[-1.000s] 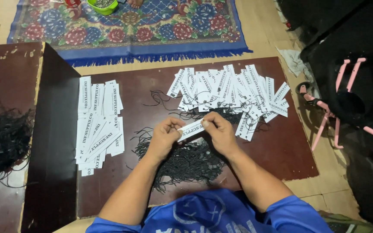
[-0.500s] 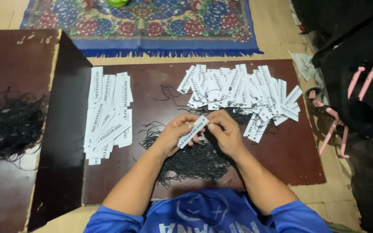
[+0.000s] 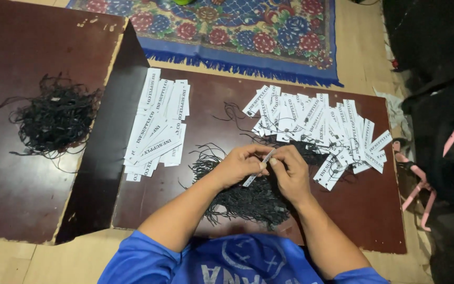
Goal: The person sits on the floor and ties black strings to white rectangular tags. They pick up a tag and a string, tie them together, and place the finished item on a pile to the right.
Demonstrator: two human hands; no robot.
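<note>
Turned edge-on since 0.5 s ago, the narrow white paper tag [image 3: 258, 168] slants up-right, pinched between left hand [image 3: 240, 164] and right hand [image 3: 290, 171] fingertips, equally near both.

We see a narrow white paper tag [image 3: 258, 167], printed in black, pinched between the fingertips of both hands and tilted edge-on so little of its face shows. It hangs just above a loose heap of thin black strings [image 3: 248, 197] lying on the dark brown board.
</note>
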